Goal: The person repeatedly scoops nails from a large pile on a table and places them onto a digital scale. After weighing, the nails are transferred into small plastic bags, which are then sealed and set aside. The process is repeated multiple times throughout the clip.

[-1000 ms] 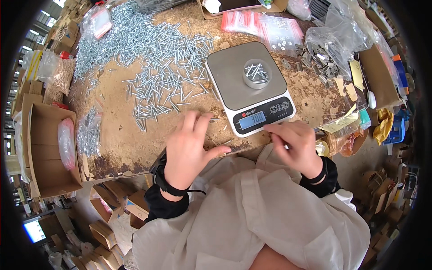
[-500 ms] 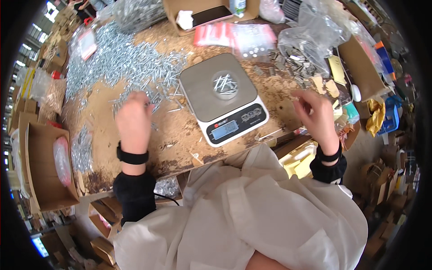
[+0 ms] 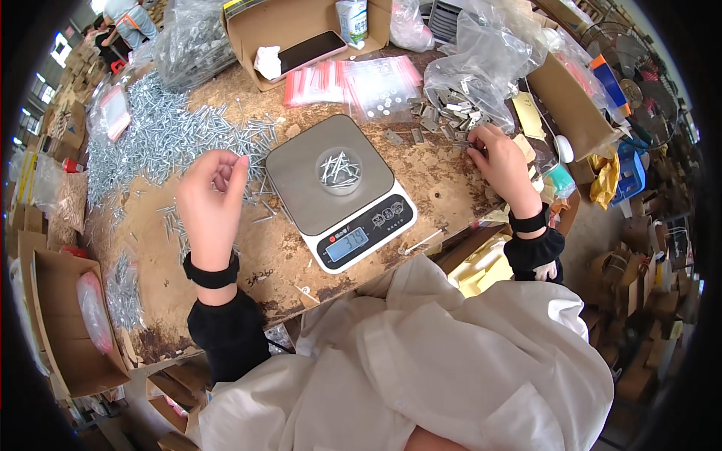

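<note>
A left hand is hovering, fingers curled together, over loose screws left of a scale, while the right hand is pinching metal plates beside a plastic bag.

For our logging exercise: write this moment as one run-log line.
left hand: at screw pile, grip unclear | right hand: on metal brackets | small dish: screws inside, on scale
</note>
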